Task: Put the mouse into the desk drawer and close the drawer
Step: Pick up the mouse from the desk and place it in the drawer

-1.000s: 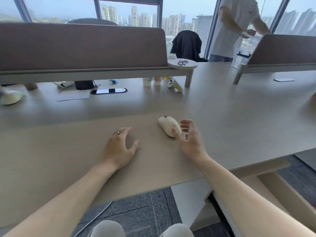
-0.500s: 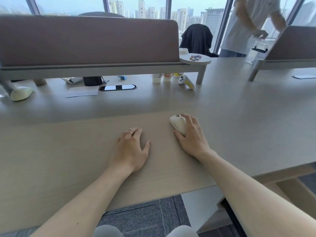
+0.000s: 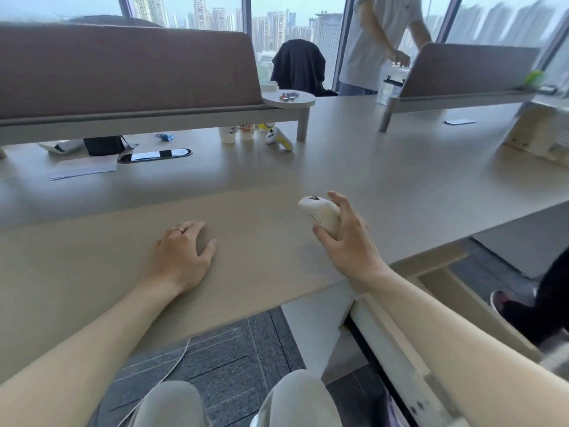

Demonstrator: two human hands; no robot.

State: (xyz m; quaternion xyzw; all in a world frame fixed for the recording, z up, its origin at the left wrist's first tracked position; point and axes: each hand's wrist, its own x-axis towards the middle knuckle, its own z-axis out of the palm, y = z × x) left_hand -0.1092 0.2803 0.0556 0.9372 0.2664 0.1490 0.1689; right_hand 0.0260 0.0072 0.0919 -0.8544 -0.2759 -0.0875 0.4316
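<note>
A cream-white computer mouse (image 3: 318, 212) is held in my right hand (image 3: 349, 241), which grips it from the right side and lifts it a little above the light wooden desk (image 3: 246, 282). My left hand (image 3: 184, 257), wearing a ring, lies flat and palm down on the desk, to the left of the mouse. Under the desk edge at the lower right, an open wooden drawer (image 3: 462, 294) sticks out, largely hidden by my right forearm.
A brown divider panel (image 3: 123, 66) stands at the back, with cups (image 3: 237, 134), paper (image 3: 83, 171) and small items beneath it. A person in a white shirt (image 3: 378, 41) stands beyond the desk. A dark shoe (image 3: 505, 303) lies on the floor at right.
My right hand closed around the mouse and raised it off the desk. The view swung to the right and downward, showing more of the drawer. My left hand stayed flat.
</note>
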